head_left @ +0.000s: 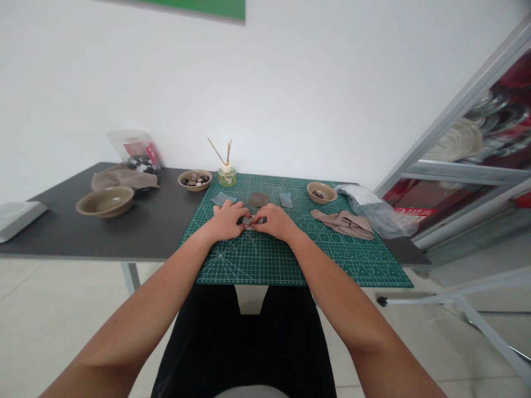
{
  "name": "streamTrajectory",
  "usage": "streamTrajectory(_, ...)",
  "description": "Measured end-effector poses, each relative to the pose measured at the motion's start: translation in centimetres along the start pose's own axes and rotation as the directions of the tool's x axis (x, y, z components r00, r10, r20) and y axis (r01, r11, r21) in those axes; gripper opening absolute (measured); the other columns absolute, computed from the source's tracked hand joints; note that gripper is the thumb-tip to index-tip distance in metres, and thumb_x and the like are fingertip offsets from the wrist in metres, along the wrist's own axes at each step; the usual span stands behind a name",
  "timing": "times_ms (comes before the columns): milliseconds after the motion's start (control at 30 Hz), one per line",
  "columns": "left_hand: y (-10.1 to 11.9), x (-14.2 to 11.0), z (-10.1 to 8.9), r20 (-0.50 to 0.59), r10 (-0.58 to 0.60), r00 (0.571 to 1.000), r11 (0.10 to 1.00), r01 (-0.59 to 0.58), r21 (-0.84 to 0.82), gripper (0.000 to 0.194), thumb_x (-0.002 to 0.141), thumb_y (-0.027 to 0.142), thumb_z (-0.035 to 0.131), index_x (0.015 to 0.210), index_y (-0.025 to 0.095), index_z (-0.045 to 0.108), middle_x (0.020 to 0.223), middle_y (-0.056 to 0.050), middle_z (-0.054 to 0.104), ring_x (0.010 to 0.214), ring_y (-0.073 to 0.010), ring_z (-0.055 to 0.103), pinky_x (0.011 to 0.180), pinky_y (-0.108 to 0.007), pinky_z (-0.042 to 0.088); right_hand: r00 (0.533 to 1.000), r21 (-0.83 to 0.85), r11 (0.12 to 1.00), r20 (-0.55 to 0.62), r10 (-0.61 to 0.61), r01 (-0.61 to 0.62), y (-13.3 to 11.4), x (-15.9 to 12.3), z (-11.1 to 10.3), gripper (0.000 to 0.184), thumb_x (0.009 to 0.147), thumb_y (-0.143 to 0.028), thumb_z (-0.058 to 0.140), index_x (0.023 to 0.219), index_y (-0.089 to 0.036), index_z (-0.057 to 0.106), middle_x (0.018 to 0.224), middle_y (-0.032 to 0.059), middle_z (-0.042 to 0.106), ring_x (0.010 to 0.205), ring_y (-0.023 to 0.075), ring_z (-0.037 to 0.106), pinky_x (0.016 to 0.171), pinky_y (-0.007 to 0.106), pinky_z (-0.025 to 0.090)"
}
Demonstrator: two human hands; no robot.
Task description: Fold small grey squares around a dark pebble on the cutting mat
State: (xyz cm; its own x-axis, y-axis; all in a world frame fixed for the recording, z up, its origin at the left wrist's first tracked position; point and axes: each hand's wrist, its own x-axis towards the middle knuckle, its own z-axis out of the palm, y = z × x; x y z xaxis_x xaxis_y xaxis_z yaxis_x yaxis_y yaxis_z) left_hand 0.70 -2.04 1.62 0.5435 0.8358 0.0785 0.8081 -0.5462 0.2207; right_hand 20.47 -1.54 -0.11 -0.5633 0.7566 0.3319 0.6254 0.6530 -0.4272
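Over the green cutting mat (249, 265), my left hand (229, 222) and my right hand (275, 221) meet with fingers pinched. Between them is a small grey piece (248, 220) with darker ends, partly covered by the fingertips; its kind is too small to make out. Just beyond my hands lie a brown square sheet (259, 199), a grey-blue sheet (224, 198) and a smaller pale blue piece (286, 199). To the right, a bowl (322, 193) holds a few small brown pieces, and a crumpled beige cloth (347, 223) lies nearer me.
A bowl of dark and brown pieces (194, 188) stands left of a reed diffuser (227, 174). Farther left are a larger bowl (105, 204), a cloth (120, 178), a clear container (135, 148) and a white device (19, 218). A plastic bag (381, 213) lies right.
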Motion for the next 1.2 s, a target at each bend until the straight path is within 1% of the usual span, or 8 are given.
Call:
streamTrajectory(200, -0.1, 0.1, -0.1, 0.03, -0.01, 0.999, 1.0, 0.01, 0.009, 0.024, 0.082, 0.034, 0.052, 0.101, 0.024, 0.063, 0.108, -0.008, 0.059, 0.104, -0.0319, 0.045, 0.081, -0.044, 0.031, 0.999, -0.038, 0.998, -0.017, 0.045, -0.046, 0.7, -0.1, 0.0, 0.005, 0.081, -0.024, 0.075, 0.081, -0.02, 0.078, 0.083, 0.0028, 0.072, 0.085, 0.017, 0.059, 0.084, 0.031, 0.038)
streamTrajectory(400, 0.2, 0.1, -0.2, 0.005, -0.011, 1.0, 1.0, 0.011, 0.002, 0.021, 0.082, 0.033, 0.052, 0.1, 0.024, 0.058, 0.108, -0.007, 0.062, 0.103, -0.0316, 0.045, 0.081, -0.044, 0.03, 1.0, -0.084, 0.996, 0.009, 0.012, -0.012, 0.1, 0.5, 0.6, 0.009, 0.085, -0.026, 0.072, 0.084, -0.019, 0.077, 0.083, 0.0039, 0.071, 0.084, 0.0169, 0.058, 0.083, 0.03, 0.036)
streamTrajectory(500, 0.4, 0.0, -0.3, 0.003, -0.029, 1.0, 0.999, 0.029, -0.013, 0.025, 0.081, 0.032, 0.053, 0.104, 0.024, 0.055, 0.108, -0.007, 0.063, 0.103, -0.0314, 0.045, 0.082, -0.044, 0.03, 0.999, -0.061, 0.998, 0.032, -0.012, 0.014, -0.3, 0.5, 0.4, 0.007, 0.084, -0.026, 0.073, 0.082, -0.02, 0.076, 0.082, 0.002, 0.07, 0.083, 0.0158, 0.058, 0.083, 0.029, 0.035)
streamTrajectory(633, 0.4, -0.1, -0.4, 0.015, -0.035, 0.999, 0.999, 0.035, -0.027, 0.031, 0.081, 0.031, 0.052, 0.111, 0.025, 0.054, 0.115, -0.007, 0.064, 0.105, -0.0319, 0.045, 0.084, -0.045, 0.03, 0.998, 0.028, 0.998, 0.042, -0.054, 0.053, -0.3, 0.1, -0.1, 0.006, 0.079, -0.02, 0.075, 0.074, -0.019, 0.072, 0.082, -0.0009, 0.071, 0.081, 0.0137, 0.06, 0.087, 0.03, 0.035)
streamTrajectory(767, 0.3, -0.2, -0.4, 0.029, -0.044, 0.999, 0.998, 0.045, -0.043, 0.044, 0.08, 0.031, 0.053, 0.123, 0.027, 0.051, 0.12, -0.007, 0.063, 0.109, -0.0335, 0.045, 0.087, -0.046, 0.031, 1.0, 0.01, 1.0, -0.009, 0.004, -0.004, 0.2, -0.2, -0.1, 0.008, 0.077, -0.019, 0.076, 0.071, -0.019, 0.071, 0.081, 0.0002, 0.071, 0.085, 0.0159, 0.058, 0.087, 0.031, 0.035)
streamTrajectory(900, 0.3, -0.2, -0.4, 0.037, -0.036, 0.999, 0.998, 0.038, -0.059, 0.06, 0.082, 0.031, 0.051, 0.14, 0.031, 0.04, 0.127, -0.009, 0.061, 0.112, -0.0344, 0.044, 0.089, -0.048, 0.03, 0.999, -0.011, 1.0, -0.024, 0.027, -0.028, 0.4, 0.0, 0.2, 0.004, 0.082, -0.02, 0.073, 0.078, -0.019, 0.073, 0.086, 0.0025, 0.072, 0.088, 0.0174, 0.057, 0.087, 0.032, 0.036)
streamTrajectory(1033, 0.3, -0.2, -0.3, 0.059, -0.032, 0.998, 0.999, 0.034, -0.03, 0.058, 0.086, 0.032, 0.048, 0.143, 0.033, 0.041, 0.133, -0.009, 0.056, 0.112, -0.0347, 0.044, 0.09, -0.049, 0.03, 1.0, 0.011, 1.0, 0.025, -0.016, 0.015, 0.0, 0.3, 0.3, 0.006, 0.085, -0.021, 0.07, 0.081, -0.02, 0.074, 0.091, 0.0019, 0.074, 0.09, 0.0171, 0.059, 0.087, 0.032, 0.035)
streamTrajectory(1200, 0.2, -0.2, -0.2, 0.038, -0.033, 0.999, 0.998, 0.035, -0.046, 0.061, 0.084, 0.031, 0.051, 0.144, 0.034, 0.039, 0.135, -0.008, 0.057, 0.114, -0.0343, 0.044, 0.09, -0.048, 0.03, 0.998, 0.059, 0.997, 0.034, -0.058, 0.056, -0.1, -0.1, -0.2, 0.006, 0.08, -0.019, 0.074, 0.075, -0.022, 0.073, 0.082, -0.0023, 0.074, 0.083, 0.015, 0.062, 0.086, 0.031, 0.035)
